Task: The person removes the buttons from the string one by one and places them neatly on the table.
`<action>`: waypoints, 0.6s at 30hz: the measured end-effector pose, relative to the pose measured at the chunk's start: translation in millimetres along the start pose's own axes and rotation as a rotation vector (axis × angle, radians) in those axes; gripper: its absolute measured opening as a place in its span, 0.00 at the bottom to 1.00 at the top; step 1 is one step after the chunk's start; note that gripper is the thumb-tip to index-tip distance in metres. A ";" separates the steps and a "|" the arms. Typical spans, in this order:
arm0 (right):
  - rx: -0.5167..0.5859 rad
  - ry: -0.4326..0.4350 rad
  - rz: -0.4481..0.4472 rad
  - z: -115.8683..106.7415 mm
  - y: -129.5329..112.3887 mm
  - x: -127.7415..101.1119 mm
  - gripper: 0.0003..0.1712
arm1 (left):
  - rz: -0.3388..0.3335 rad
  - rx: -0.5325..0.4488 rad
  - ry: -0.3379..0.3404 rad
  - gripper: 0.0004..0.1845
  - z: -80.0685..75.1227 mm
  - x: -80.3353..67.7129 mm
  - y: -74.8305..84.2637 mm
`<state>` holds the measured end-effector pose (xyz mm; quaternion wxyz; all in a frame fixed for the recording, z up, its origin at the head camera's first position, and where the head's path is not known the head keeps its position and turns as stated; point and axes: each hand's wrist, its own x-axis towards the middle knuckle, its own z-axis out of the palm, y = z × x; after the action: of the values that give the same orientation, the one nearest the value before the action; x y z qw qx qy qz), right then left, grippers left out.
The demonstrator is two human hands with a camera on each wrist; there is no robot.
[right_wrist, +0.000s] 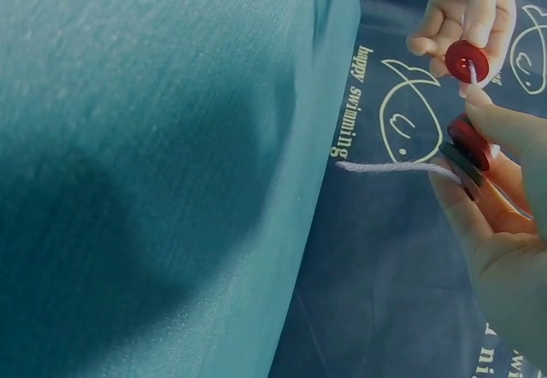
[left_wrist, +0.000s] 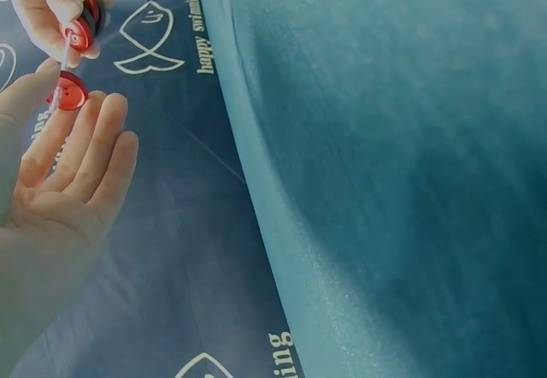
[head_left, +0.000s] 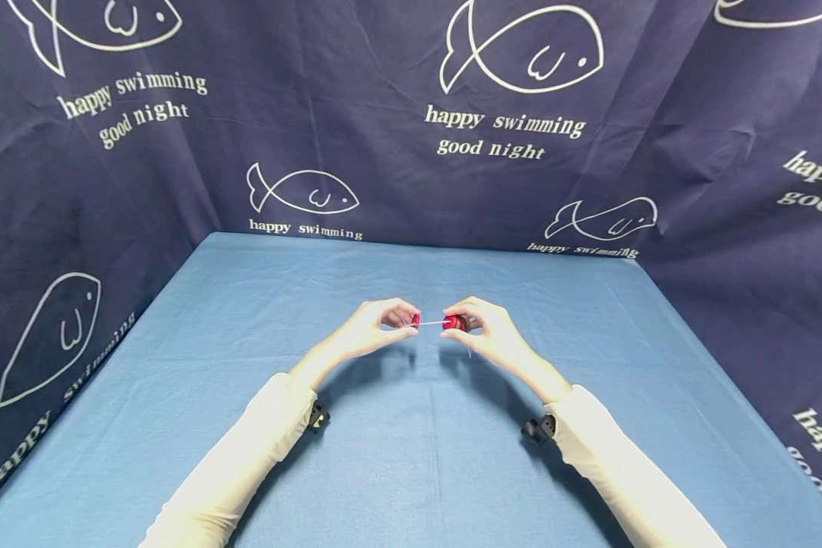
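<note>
My left hand [head_left: 375,327] pinches a round red button [left_wrist: 73,92] between thumb and fingertips; holes show in its face. A white cord [head_left: 431,323] passes through it and runs straight across the small gap to my right hand [head_left: 491,327]. There the thumb and fingers grip several buttons stacked face to face, a red button [right_wrist: 466,134] on the side toward the left hand and a dark green button [right_wrist: 460,162] behind it. Past the stack, a loose cord end [right_wrist: 393,167] sticks out. Both hands are raised over the table, their shadows below.
A blue cloth covers the table [head_left: 397,457]. Dark navy curtains [head_left: 397,114] printed with white fish and lettering stand along the back and both sides. Black wrist cameras [head_left: 538,429] are worn at the cuffs of the pale sleeves [head_left: 246,449].
</note>
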<state>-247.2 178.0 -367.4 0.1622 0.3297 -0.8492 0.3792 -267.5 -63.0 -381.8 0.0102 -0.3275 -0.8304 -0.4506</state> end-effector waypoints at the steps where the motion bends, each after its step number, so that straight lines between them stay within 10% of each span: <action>1: 0.000 0.000 -0.001 -0.1 0.1 -0.2 0.17 | -0.002 -0.001 0.001 0.17 -0.1 -0.2 0.0; 18: -0.001 -0.005 0.017 -3.7 2.1 -0.3 0.18 | -0.012 0.002 0.008 0.15 -3.4 -1.7 1.2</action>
<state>-248.4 181.9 -366.2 0.1572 0.3234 -0.8525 0.3793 -266.5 -66.1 -379.4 0.0111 -0.3205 -0.8329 -0.4511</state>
